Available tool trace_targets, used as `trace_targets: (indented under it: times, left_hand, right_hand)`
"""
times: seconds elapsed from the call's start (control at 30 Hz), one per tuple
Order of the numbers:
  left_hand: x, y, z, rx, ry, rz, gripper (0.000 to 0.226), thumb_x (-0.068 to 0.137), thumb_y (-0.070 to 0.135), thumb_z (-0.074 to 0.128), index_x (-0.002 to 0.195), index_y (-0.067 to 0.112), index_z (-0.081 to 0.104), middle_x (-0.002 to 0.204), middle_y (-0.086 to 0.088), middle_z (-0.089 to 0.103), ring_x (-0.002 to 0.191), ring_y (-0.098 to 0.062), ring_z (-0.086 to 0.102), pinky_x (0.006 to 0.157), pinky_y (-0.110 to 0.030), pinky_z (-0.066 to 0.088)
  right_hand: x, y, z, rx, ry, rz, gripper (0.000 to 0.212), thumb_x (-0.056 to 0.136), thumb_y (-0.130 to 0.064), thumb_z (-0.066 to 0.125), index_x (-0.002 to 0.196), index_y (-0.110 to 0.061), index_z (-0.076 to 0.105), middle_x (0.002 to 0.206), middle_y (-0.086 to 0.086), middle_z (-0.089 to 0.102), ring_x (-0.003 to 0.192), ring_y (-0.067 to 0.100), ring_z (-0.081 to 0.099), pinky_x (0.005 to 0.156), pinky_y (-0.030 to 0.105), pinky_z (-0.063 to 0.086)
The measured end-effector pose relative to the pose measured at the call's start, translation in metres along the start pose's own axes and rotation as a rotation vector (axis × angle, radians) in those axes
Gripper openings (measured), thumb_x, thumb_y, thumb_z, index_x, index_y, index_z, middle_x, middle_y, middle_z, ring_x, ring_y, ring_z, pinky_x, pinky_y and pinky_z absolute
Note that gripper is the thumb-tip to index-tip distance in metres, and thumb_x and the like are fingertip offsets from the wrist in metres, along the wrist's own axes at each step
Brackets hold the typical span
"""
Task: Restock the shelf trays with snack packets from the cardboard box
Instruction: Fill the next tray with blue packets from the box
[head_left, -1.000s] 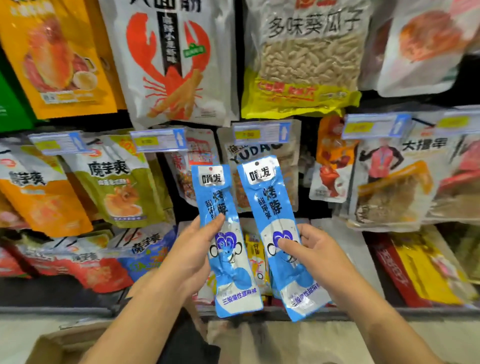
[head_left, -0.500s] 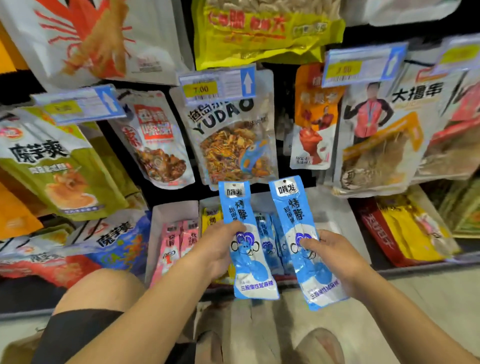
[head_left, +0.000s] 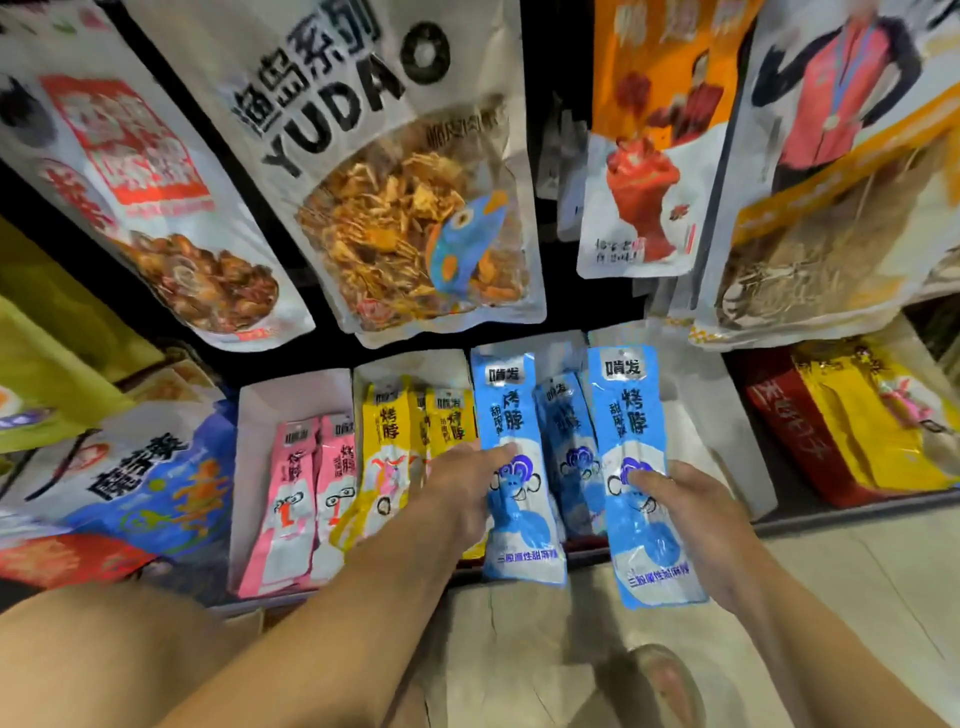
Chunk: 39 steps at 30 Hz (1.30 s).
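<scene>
Two blue packets (head_left: 511, 410) (head_left: 631, 415): left hand (head_left: 462, 493) grips one, right hand (head_left: 696, 514) another.

Left hand (head_left: 457, 493) and right hand (head_left: 696, 514) have lowered their blue packets (head_left: 511, 415) — down to the tray (head_left: 698, 405).

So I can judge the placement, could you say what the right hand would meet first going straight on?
The right hand, holding a blue packet, would probably meet the stocked blue packets in the tray first, though depth is unclear.
</scene>
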<state>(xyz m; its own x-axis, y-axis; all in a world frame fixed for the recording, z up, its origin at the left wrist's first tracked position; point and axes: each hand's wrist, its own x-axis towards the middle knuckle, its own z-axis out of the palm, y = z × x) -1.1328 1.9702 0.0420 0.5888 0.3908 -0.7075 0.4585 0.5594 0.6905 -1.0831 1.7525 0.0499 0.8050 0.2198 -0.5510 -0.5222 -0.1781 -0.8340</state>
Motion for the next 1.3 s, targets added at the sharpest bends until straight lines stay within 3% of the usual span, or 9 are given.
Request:
trace_targets:
  times: [0.23, 0.4, 0.57, 0.77, 0.87, 0.93, 1.0, 1.13, 1.3]
  left_hand:
    - [0.045, -0.018, 0.033, -0.020, 0.018, -0.049, 0.065, 0.092, 0.011, 0.069, 0.148, 0.016, 0.037, 0.117, -0.002, 0.062, 0.108, -0.028, 0.060, 0.093, -0.046, 0.052]
    - [0.072, -0.028, 0.057, 0.048, 0.031, -0.002, 0.068, 0.094, 0.011, 0.066, 0.153, 0.008, 0.032, 0.157, -0.004, 0.034, 0.141, -0.029, 0.036, 0.103, -0.038, 0.038]
    - [0.090, -0.045, 0.078, 0.083, 0.076, 0.032, 0.063, 0.091, 0.011, 0.071, 0.147, 0.010, 0.042, 0.148, -0.008, 0.047, 0.124, -0.024, 0.051, 0.098, -0.034, 0.041]
    - [0.094, -0.059, 0.087, 0.445, 0.191, 0.173, 0.055, 0.091, 0.025, 0.072, 0.139, 0.009, 0.053, 0.135, -0.005, 0.061, 0.121, -0.023, 0.057, 0.096, -0.029, 0.048]
    - [0.096, -0.058, 0.083, 0.603, 0.193, 0.242, 0.040, 0.095, 0.027, 0.066, 0.130, 0.010, 0.058, 0.117, -0.004, 0.067, 0.098, -0.015, 0.053, 0.077, -0.023, 0.041]
    - [0.093, -0.054, 0.081, 0.665, 0.190, 0.247, 0.046, 0.094, 0.028, 0.067, 0.134, 0.008, 0.057, 0.122, -0.008, 0.066, 0.093, -0.015, 0.057, 0.079, -0.026, 0.047]
    - [0.088, -0.050, 0.079, 0.712, 0.173, 0.260, 0.030, 0.091, 0.028, 0.070, 0.115, 0.010, 0.064, 0.097, -0.011, 0.066, 0.075, -0.018, 0.056, 0.079, -0.035, 0.056]
    - [0.081, -0.042, 0.070, 0.812, 0.106, 0.274, 0.055, 0.090, 0.025, 0.072, 0.141, 0.014, 0.054, 0.137, -0.004, 0.060, 0.089, -0.009, 0.057, 0.074, -0.020, 0.046]
    - [0.069, -0.026, 0.049, 0.796, 0.222, 0.436, 0.043, 0.090, 0.021, 0.071, 0.132, 0.018, 0.061, 0.135, -0.007, 0.059, 0.110, -0.017, 0.059, 0.088, -0.024, 0.048]
  right_hand:
    - [0.020, 0.013, -0.006, 0.069, 0.052, 0.045, 0.012, 0.089, -0.023, 0.074, 0.098, -0.016, 0.071, 0.090, 0.014, 0.078, 0.080, 0.039, 0.075, 0.083, 0.065, 0.056]
    - [0.023, 0.014, -0.005, 0.110, 0.057, 0.042, 0.012, 0.090, -0.023, 0.073, 0.099, -0.016, 0.072, 0.091, 0.014, 0.078, 0.081, 0.038, 0.076, 0.082, 0.061, 0.058]
    - [0.028, 0.009, 0.000, 0.130, 0.045, 0.023, 0.009, 0.090, -0.022, 0.072, 0.098, -0.017, 0.072, 0.091, 0.012, 0.078, 0.082, 0.037, 0.076, 0.079, 0.057, 0.060]
    - [0.033, 0.014, -0.001, 0.152, 0.027, 0.030, 0.014, 0.090, -0.021, 0.073, 0.102, -0.014, 0.073, 0.095, 0.014, 0.078, 0.084, 0.038, 0.075, 0.083, 0.059, 0.058]
    - [0.035, 0.015, -0.002, 0.153, 0.026, 0.038, 0.014, 0.090, -0.022, 0.073, 0.102, -0.015, 0.073, 0.096, 0.013, 0.078, 0.086, 0.039, 0.075, 0.085, 0.061, 0.058]
    - [0.036, 0.015, -0.003, 0.147, 0.025, 0.044, 0.013, 0.090, -0.023, 0.073, 0.102, -0.016, 0.073, 0.096, 0.013, 0.078, 0.086, 0.038, 0.075, 0.086, 0.063, 0.057]
    - [0.036, 0.016, -0.003, 0.146, 0.024, 0.049, 0.014, 0.090, -0.024, 0.073, 0.102, -0.016, 0.073, 0.096, 0.012, 0.078, 0.086, 0.038, 0.075, 0.086, 0.065, 0.056]
    - [0.035, 0.017, -0.002, 0.131, 0.028, 0.053, 0.019, 0.089, -0.027, 0.074, 0.104, -0.016, 0.071, 0.096, 0.012, 0.078, 0.086, 0.038, 0.075, 0.087, 0.066, 0.055]
    - [0.034, 0.014, 0.006, 0.111, 0.010, 0.054, 0.019, 0.090, -0.028, 0.073, 0.105, -0.016, 0.071, 0.094, 0.011, 0.078, 0.085, 0.038, 0.076, 0.087, 0.066, 0.055]
